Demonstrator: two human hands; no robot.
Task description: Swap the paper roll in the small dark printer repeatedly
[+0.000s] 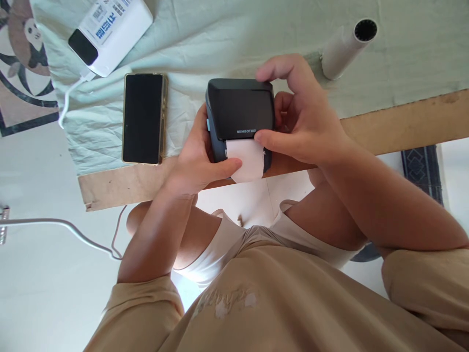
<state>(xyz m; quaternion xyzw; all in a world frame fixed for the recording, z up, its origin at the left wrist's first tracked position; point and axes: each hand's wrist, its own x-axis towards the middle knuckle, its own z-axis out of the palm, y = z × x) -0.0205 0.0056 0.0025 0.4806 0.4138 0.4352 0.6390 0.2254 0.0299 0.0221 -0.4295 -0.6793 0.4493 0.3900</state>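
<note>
A black printer (pixel 242 110) is sitting between both hands over the table's near edge (pixel 403 115), its long axis apparently running near to far, with a white paper strip (pixel 247 160) protruding from its near end. The left hand (pixel 194 161) is gripping the left side, its thumb pressing the strip, which is lying closer to it than to the right hand (pixel 306 115). That one is spanning the lid's right end, thumb at the near corner, index bending over the far one, other fingers curling. A phone (pixel 142 118) is lying further left.
</note>
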